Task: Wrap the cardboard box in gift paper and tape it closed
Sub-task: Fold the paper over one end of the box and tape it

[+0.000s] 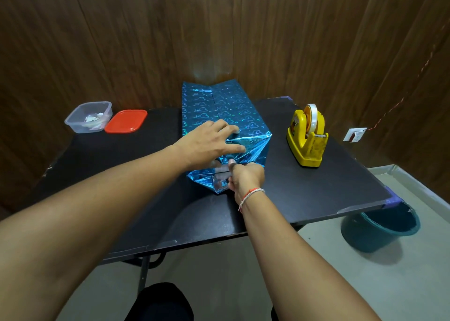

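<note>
— Where is the box?

— The box (224, 111) sits in the middle of the black counter (304, 189), all covered in shiny blue gift paper (253, 148) with little hearts on it. Its near end is still a bit loose and crinkly.

— What are the hands doing?

— The left hand (209, 145) lies flat on top of the near end, fingers straight and spread, pressing the paper down. The right hand (246, 177) is just below it, at 6 o'clock from the left one — its fingers are curled in and pinch the folded flap of paper at the box's front.

— And the tape?

— A yellow tape holder (307, 138) with a roll in it stands at 3 o'clock from the box, well apart from it.

— Anything else?

— At 9 o'clock there is a clear tub (89, 117) (some white bits are inside, too small to tell what) and a red lid (126, 121) just beside it. A teal bucket (379, 230) stands on the floor at 4 o'clock.
</note>
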